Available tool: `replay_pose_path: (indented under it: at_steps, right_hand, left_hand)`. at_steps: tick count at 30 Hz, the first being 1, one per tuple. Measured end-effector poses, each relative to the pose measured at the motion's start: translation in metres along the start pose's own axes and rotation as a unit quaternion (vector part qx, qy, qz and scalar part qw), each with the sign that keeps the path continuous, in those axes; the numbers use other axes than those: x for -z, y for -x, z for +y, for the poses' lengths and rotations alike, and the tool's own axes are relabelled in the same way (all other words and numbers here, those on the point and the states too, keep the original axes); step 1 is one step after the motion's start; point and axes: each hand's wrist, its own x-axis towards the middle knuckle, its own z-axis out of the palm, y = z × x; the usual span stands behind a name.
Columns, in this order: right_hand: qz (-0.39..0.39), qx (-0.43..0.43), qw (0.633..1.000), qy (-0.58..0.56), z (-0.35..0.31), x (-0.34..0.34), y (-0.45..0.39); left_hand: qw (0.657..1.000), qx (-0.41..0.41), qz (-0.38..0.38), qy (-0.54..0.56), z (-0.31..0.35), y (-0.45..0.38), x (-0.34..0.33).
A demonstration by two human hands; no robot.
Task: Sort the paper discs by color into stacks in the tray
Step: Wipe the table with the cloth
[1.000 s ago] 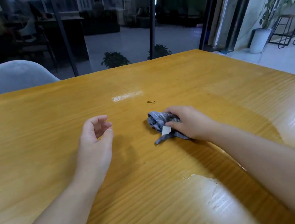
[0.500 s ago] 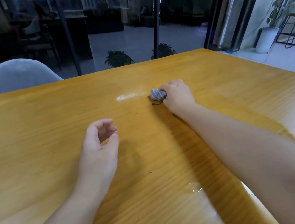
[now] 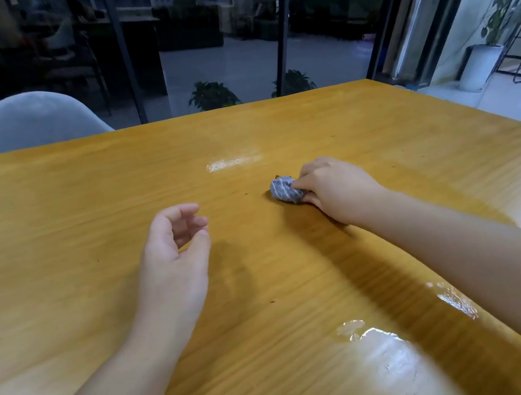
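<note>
On the wooden worktop point(image 3: 45, 207), a person's right hand point(image 3: 337, 189) reached forward, fingers curled round a balled grey cloth point(image 3: 285, 190) pressed to the surface. The left hand point(image 3: 175, 264) rested nearby, loosely cupped, holding nothing. No paper discs or tray appeared.

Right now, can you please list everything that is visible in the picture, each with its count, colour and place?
table: one, yellow-brown wood, fills the foreground
wadded cloth: one, grey-blue patterned, on the table right of centre, held by the right hand
wet patch: one, shiny, near right part of the table
chair: one, light grey, behind the table's far left edge
potted plants: two, green, on the floor beyond the table
left hand: one, loosely curled, holds nothing, left of centre
right hand: one, grips the cloth
No paper discs or tray are visible.
</note>
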Motion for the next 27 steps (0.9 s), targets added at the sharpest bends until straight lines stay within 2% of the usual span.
replay_pose_path:
  at_steps: [9,13,20,27]
  right_hand:
    - [-0.004,-0.085,0.996,0.004,0.009,-0.014,-0.103]
    - [-0.012,-0.051,0.999,0.015,0.007,-0.009,-0.082]
    - [-0.061,0.035,0.996,-0.051,0.002,0.019,0.007]
    - [-0.083,0.009,0.995,-0.045,-0.003,0.023,-0.005]
  left_hand:
    - [1.000,-0.013,-0.002,0.004,-0.006,-0.003,-0.001]
    - [1.000,-0.015,-0.001,0.007,-0.005,-0.003,-0.001]
    - [1.000,-0.007,-0.002,-0.005,-0.003,-0.001,0.001]
    - [1.000,-0.010,-0.004,0.003,-0.002,0.001,0.000]
